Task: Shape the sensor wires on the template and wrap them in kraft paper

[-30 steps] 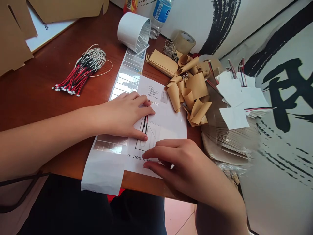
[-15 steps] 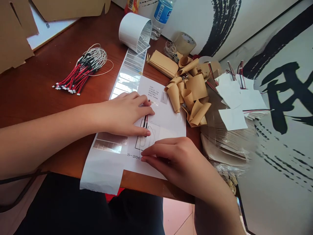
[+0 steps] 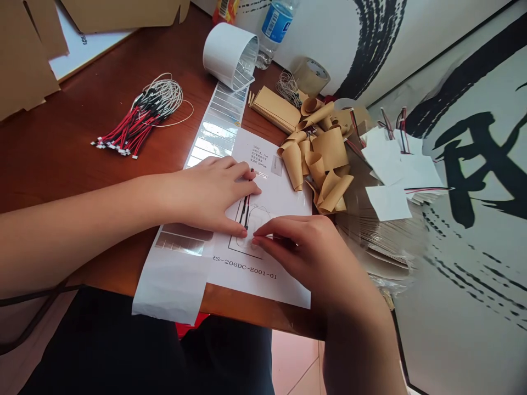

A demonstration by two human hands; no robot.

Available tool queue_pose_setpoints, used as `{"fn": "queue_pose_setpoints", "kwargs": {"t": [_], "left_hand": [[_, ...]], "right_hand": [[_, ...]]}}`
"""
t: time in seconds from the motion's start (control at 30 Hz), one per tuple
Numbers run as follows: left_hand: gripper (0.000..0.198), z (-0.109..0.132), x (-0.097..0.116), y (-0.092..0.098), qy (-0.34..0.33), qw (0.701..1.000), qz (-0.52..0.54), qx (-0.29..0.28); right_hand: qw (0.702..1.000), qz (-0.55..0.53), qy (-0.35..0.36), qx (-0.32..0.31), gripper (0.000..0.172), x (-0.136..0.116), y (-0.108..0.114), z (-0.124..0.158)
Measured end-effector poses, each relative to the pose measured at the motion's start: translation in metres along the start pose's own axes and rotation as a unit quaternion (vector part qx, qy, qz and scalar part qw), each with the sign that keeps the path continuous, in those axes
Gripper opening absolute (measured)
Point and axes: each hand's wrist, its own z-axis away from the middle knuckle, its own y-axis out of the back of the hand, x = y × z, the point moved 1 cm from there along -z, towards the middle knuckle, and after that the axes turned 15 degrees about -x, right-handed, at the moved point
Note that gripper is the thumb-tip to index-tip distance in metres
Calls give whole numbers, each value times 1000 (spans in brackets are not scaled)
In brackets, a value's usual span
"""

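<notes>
A printed white sheet (image 3: 284, 285) with a drawn outline lies at the table's front edge. My left hand (image 3: 214, 192) lies over its left part with fingers spread, the fingertips on a red and black wire piece (image 3: 247, 206). A thin pale wire (image 3: 260, 208) curves from that piece over the drawing. My right hand (image 3: 298, 241) is just right of the left thumb, thumb and forefinger pinched; a thin strand seems to run into the pinch. Under my left wrist runs a strip of silvery labels (image 3: 209, 134), its roll (image 3: 230, 55) behind.
A bundle of red and black wires (image 3: 142, 118) lies at the back left, near cardboard (image 3: 24, 66). Curled brown paper pieces (image 3: 329, 148), a tape roll (image 3: 310, 75) and a water bottle (image 3: 274, 33) stand behind. White cards (image 3: 389, 203) top a stack at right.
My right hand has moved up and slightly right over the sheet, uncovering the printed code below the drawing. The thin pale wire now curves differently. My left hand has barely moved.
</notes>
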Motion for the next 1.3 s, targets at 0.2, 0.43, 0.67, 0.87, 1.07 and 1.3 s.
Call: {"fn": "queue_pose_setpoints", "kwargs": {"t": [0.2,0.43,0.67,0.87,1.07,1.3], "left_hand": [[85,1,2,0,4,1000,-2,-1],[82,2,2,-4,0,1000,-5,22],[83,2,4,-3,3,1000,-8,17],[83,1,3,-2,7,1000,-6,14],[86,2,5,1,14,1000,3,0],[87,2,5,1,15,1000,7,0]], "right_hand": [[999,2,-20,-30,13,4,-4,-6],[997,-31,-49,-59,13,9,-9,-10],[997,-37,-36,-55,18,7,-3,-12],[997,-53,-18,-50,18,5,2,-8],[997,-75,-26,-12,14,8,7,-2],[996,-85,-5,25,11,10,11,0]]}}
